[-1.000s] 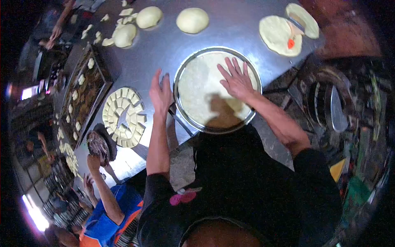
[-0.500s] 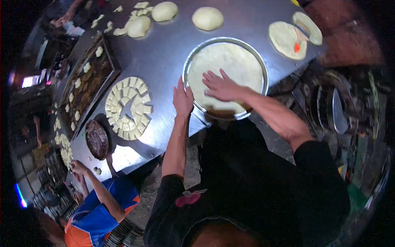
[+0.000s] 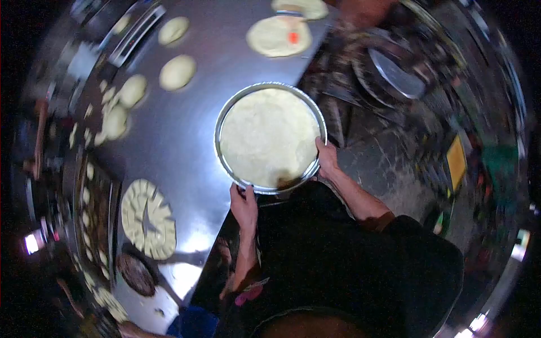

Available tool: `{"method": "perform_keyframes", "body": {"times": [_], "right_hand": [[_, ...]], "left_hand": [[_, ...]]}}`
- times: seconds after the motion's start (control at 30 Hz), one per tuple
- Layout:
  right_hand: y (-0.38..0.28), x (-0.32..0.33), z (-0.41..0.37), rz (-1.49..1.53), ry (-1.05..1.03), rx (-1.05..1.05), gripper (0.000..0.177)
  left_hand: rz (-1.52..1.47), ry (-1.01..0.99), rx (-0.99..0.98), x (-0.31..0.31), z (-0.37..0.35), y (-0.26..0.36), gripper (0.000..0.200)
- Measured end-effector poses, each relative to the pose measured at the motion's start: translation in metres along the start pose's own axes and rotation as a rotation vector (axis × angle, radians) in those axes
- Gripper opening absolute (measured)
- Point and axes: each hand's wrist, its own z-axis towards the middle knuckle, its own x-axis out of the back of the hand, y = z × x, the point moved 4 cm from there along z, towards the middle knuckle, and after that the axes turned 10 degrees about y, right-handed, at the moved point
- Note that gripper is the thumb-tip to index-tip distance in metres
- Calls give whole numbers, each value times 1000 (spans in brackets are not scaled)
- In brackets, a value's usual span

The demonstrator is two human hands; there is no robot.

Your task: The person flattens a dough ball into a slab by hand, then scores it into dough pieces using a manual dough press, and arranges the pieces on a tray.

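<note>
A round metal baking pan (image 3: 272, 85) is lined with a flat sheet of pale dough (image 3: 269, 138) that reaches close to its wall. My left hand (image 3: 244, 205) grips the pan's near left rim, the fingers over the edge. On the right side, my right hand (image 3: 327, 159) is closed round the rim, with part of the fingers hidden under the pan. To the left on the metal table lies a dough disc cut into small pieces (image 3: 147, 218). Beyond the pan is a flattened dough round (image 3: 276, 36) with an orange-handled scraper (image 3: 293, 37) on it.
Several dough balls (image 3: 177, 72) sit on the metal table (image 3: 191, 135). A dark tray (image 3: 97, 219) with dough pieces stands at the left, near a brown oval dish (image 3: 135, 274). A co-worker's blue sleeve (image 3: 194, 323) shows at the bottom. Past the table's right edge is a large blade (image 3: 397, 73).
My right hand has left the dough and taken the pan's right rim. My left hand has shifted to the near rim. The view has turned right, and the pan now overhangs the table edge.
</note>
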Motion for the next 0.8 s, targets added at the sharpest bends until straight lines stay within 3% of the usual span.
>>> {"method": "perform_keyframes", "body": {"times": [0.03,0.1,0.13,0.27,0.33,0.43,0.5,0.57,0.6,0.7,0.8], "right_hand": [[-3,27,6,39,51,14,34],[6,86,16,-22,133,9,33],[11,116,21,37,185,-18,41],[23,212,49,377,124,-37,40],[34,262,60,203,544,-120,37],[55,320,117,265,445,-49,45],[42,324,130,368,371,17,45],[28,342,164,246,341,127,46],[-15,324,149,331,360,31,47],[-79,298,147,506,-33,246,55],[-49,294,161,422,-192,76,61]], "left_hand": [[103,-119,114,-13,-7,4,42],[-278,-277,165,-60,-17,-5,48],[-502,-392,332,-91,-23,-13,55],[-531,-597,423,-190,-51,-18,55],[-518,-624,406,-228,-70,2,56],[-542,-649,373,-288,-81,-7,57],[-572,-644,422,-315,-90,12,57],[-536,-654,507,-339,-95,30,63],[-587,-629,516,-354,-92,39,62],[-683,-589,559,-396,-78,54,55],[-698,-606,510,-434,-58,66,54]]}}
